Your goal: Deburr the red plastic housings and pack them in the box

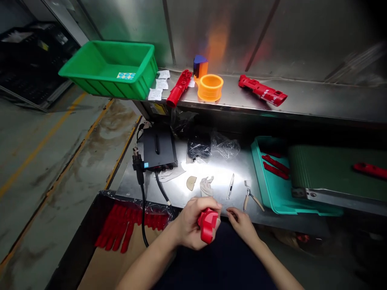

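Note:
My left hand (193, 225) is wrapped round a red plastic part (208, 226), held end-on toward me over the front edge of the metal bench. Much of the part is hidden inside the fist. Beside it, at the bench edge, my right hand (243, 227) has loosely bent fingers that stand apart, with nothing visible in them. Pliers (252, 197) with tan handles lie just beyond my right hand, and a slim craft knife (231, 186) lies to their left. A crumpled white cloth (207, 186) and a tan scraper-like piece (191, 183) rest beyond my left hand.
A black box (159, 147) with a corded tool (137, 165) stands left. Lower left, a lined crate holds rows of red parts (116, 229). A teal tray (266, 193) adjoins a green conveyor (332, 169). The shelf carries a green bin (105, 86) and an orange ring (211, 88).

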The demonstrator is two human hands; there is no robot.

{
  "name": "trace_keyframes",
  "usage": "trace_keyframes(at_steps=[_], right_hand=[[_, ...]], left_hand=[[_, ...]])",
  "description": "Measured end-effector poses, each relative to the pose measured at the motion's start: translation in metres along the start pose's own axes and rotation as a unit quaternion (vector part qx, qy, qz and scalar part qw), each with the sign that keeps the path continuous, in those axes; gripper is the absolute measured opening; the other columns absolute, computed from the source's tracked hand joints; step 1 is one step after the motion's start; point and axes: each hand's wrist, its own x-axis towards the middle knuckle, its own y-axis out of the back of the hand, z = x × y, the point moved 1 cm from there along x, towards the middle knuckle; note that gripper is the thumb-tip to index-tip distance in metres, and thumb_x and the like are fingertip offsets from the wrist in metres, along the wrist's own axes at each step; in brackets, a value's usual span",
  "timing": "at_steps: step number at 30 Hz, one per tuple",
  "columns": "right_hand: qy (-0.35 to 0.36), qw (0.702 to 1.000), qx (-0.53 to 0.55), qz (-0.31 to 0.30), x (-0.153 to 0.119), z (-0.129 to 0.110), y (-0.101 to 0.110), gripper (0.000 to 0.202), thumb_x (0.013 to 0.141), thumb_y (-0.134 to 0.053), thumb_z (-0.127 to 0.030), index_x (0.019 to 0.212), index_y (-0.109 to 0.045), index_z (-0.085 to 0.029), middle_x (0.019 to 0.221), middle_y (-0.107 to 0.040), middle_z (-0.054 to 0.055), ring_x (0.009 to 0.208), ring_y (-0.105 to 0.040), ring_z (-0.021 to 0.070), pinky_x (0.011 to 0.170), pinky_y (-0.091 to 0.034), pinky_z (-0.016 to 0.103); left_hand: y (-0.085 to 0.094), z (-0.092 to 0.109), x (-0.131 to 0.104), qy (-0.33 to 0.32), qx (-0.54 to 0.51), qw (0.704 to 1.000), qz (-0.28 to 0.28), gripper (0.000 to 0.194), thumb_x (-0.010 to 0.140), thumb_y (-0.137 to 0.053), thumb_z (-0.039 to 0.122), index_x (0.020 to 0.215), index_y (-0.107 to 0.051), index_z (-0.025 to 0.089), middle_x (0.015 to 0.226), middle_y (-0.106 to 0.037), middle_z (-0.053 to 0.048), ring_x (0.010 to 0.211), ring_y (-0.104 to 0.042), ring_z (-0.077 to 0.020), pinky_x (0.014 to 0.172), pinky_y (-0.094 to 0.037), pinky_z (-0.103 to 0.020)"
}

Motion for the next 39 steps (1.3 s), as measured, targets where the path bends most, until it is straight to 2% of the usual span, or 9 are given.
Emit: trace_keyframes(at_steps=[6,11,16,21,24,27,33,36,39], right_hand=[[0.017,1.000,0.016,-0.014,0.002,-0.001,0.011,0.030,0.104,-0.060,-0.045,0.106,-0.068,-0.016,0.092,-0.072,0.003,0.083,-0.071,0.0183,0.083,-0.059,0.039],[0.048,0.997,0.029,-0.049,0.052,-0.013,0.024,0.027,0.103,-0.062,-0.041,0.103,-0.068,-0.015,0.094,-0.071,0.002,0.083,-0.070,0.0177,0.080,-0.060,0.038],[0.049,0.996,0.021,-0.066,0.114,-0.035,0.003,0.024,0.101,-0.066,-0.037,0.112,-0.067,-0.016,0.111,-0.070,0.006,0.096,-0.069,0.0207,0.086,-0.060,0.041],[0.018,0.996,0.004,-0.092,0.125,-0.032,-0.021,0.026,0.100,-0.068,-0.036,0.116,-0.067,-0.015,0.112,-0.070,0.006,0.093,-0.070,0.0200,0.082,-0.062,0.039],[-0.023,0.998,-0.003,-0.057,0.128,-0.027,-0.019,0.027,0.101,-0.067,-0.036,0.118,-0.066,-0.016,0.114,-0.069,0.007,0.094,-0.070,0.0206,0.082,-0.062,0.039],[-0.073,0.997,-0.014,0.025,0.140,-0.022,0.001,0.029,0.101,-0.066,-0.037,0.122,-0.065,-0.016,0.119,-0.068,0.008,0.099,-0.070,0.0221,0.085,-0.061,0.042],[-0.200,0.951,-0.057,0.231,0.134,-0.004,0.078,0.036,0.101,-0.066,-0.036,0.131,-0.061,-0.018,0.133,-0.063,0.011,0.114,-0.065,0.0270,0.096,-0.058,0.049],[-0.249,0.932,-0.046,0.260,0.119,-0.001,0.099,0.035,0.100,-0.068,-0.035,0.130,-0.062,-0.017,0.134,-0.062,0.011,0.116,-0.065,0.0275,0.097,-0.057,0.050],[-0.264,0.931,-0.002,0.252,0.112,-0.011,0.102,0.033,0.100,-0.068,-0.035,0.127,-0.063,-0.017,0.131,-0.064,0.010,0.112,-0.066,0.0263,0.095,-0.058,0.048]], left_hand=[[-0.013,-0.009,-0.004,-0.057,0.061,0.996,0.035,0.050,0.075,-0.069,0.017,0.121,-0.055,0.032,0.078,-0.062,0.002,0.063,-0.061,-0.0185,0.063,-0.051,-0.035],[-0.041,-0.007,-0.016,-0.044,0.127,0.984,0.113,0.038,0.086,-0.059,0.011,0.120,-0.052,0.027,0.078,-0.059,0.000,0.064,-0.060,-0.0171,0.062,-0.050,-0.034],[-0.040,0.002,-0.035,-0.042,0.154,0.976,0.149,0.036,0.086,-0.061,0.004,0.115,-0.055,0.024,0.077,-0.059,0.001,0.066,-0.061,-0.0171,0.064,-0.051,-0.032],[-0.032,0.002,-0.059,0.024,0.106,0.976,0.187,0.025,0.091,-0.059,0.004,0.109,-0.057,0.023,0.078,-0.057,0.001,0.066,-0.063,-0.0165,0.061,-0.053,-0.030],[-0.032,-0.005,-0.067,0.079,0.042,0.978,0.189,0.015,0.098,-0.054,0.011,0.104,-0.054,0.025,0.076,-0.057,0.002,0.065,-0.064,-0.0161,0.062,-0.055,-0.030],[-0.027,-0.010,-0.067,0.114,0.009,0.978,0.173,0.010,0.101,-0.052,0.016,0.097,-0.050,0.026,0.075,-0.057,0.003,0.063,-0.062,-0.0152,0.061,-0.054,-0.029],[-0.003,-0.009,-0.047,0.100,-0.020,0.988,0.120,0.012,0.100,-0.051,0.016,0.093,-0.049,0.025,0.077,-0.054,0.002,0.064,-0.061,-0.0148,0.059,-0.051,-0.027],[0.002,-0.006,-0.035,0.089,-0.062,0.991,0.085,0.010,0.101,-0.050,0.018,0.095,-0.049,0.026,0.076,-0.053,0.002,0.063,-0.060,-0.0149,0.058,-0.050,-0.027],[0.001,-0.001,-0.024,0.093,-0.061,0.993,0.030,0.010,0.099,-0.053,0.017,0.097,-0.049,0.026,0.075,-0.056,0.001,0.064,-0.059,-0.0155,0.060,-0.049,-0.028]])
